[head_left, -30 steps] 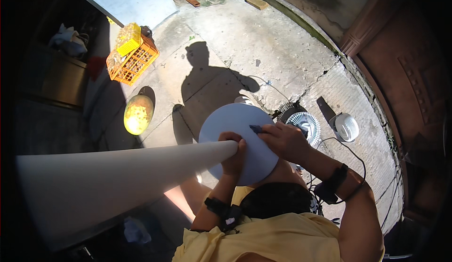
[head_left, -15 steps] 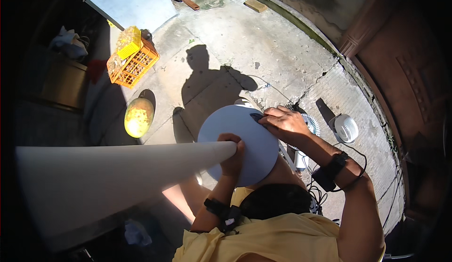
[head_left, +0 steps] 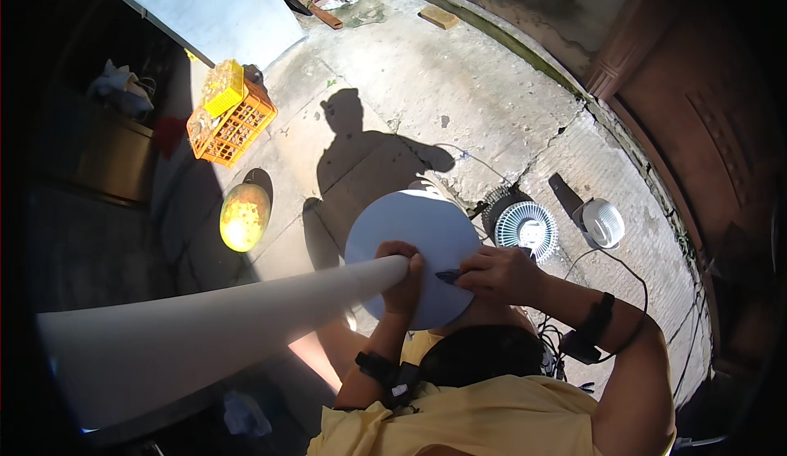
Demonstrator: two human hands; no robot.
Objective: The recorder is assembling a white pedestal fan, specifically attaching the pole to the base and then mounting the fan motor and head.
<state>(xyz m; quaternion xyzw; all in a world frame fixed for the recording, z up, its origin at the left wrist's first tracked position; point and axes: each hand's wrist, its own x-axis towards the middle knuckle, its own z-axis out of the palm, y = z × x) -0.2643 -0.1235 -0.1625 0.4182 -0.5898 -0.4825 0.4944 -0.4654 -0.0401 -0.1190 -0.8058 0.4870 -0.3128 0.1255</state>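
Round pale disc (head_left: 438,226) sits mid-view at the lap; the left hand (head_left: 402,288) curls round one end of a pale pole (head_left: 238,298) reaching towards nine o'clock, while the right hand (head_left: 502,275) pinches a small dark object (head_left: 447,276) at the disc's four-o'clock side. At ten, a yellow basket (head_left: 225,99) tilts on an orange crate (head_left: 243,130), both holding pale, brownish stuff too blurred to name; a yellow-green oval thing (head_left: 245,218) lies nearer. Cracked concrete floor (head_left: 410,54) bears a person's shadow (head_left: 357,157) at eleven, a brick (head_left: 438,18) at twelve and a round grille (head_left: 525,230) towards three. Kerb (head_left: 525,50) and wall (head_left: 557,13) curve past one, a brown door (head_left: 689,144) rises at two, and sunlit ground stretches between shadow and kerb
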